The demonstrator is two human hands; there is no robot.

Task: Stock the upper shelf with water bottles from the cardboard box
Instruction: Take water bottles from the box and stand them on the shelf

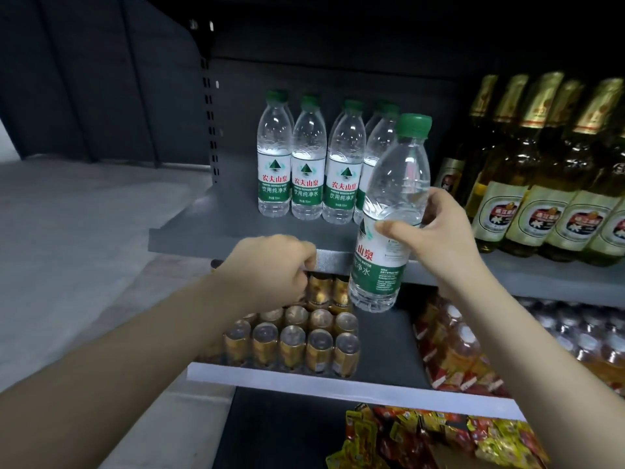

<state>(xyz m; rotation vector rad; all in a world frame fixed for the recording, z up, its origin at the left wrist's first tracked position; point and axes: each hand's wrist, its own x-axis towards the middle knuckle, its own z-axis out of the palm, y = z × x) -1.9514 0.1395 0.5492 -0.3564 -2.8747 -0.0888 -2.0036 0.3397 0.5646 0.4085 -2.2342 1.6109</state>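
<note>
Bottles [306, 170]: clear, green caps, white/green labels, red lettering. Shelf [203, 228]: dark grey. Beer bottles [517, 184]: amber, gold foil necks, pale green labels. Cans [291, 343]: gold. Snack packs [439, 434]: red/yellow.

A retail shop aisle. Dark metal gondola shelving [236, 228] with a perforated upright [209, 106] carries goods in faced rows: green-capped water bottles [304, 164] and gold-foiled beer bottles [541, 170] on the upper tier, gold cans [297, 340] and orange drinks [460, 346] below, and snack packets [439, 434] on the lowest tier.
</note>
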